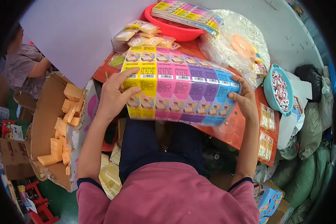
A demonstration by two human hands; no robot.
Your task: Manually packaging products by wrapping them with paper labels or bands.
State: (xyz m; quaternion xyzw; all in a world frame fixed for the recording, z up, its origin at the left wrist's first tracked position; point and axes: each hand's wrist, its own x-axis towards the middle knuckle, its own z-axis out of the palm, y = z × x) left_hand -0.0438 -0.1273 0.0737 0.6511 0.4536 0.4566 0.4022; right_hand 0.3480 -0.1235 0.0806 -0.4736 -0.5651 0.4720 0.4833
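Between my hands is a wide printed sheet (181, 87) with yellow, pink, purple and blue bands of repeated labels; whether it is one sheet or several I cannot tell. My left hand (117, 91) pinches its yellow edge between thumb and fingers. On the other side my right hand (244, 95) grips the blue edge the same way. The sheet bows a little and hangs over the near edge of the red table (227, 128), its lower right corner smeared by motion. Just beyond it lies a heap of small yellow packs (149, 33) with white pieces.
A red basin (183, 35) bears a stack of similar sheets (190, 13). Beside it sits a large clear bag of white pieces (246, 30). A teal basket (271, 93) holds small wrapped packets. At left a cardboard box (44, 123) contains orange trays; a person (28, 61) sits beyond.
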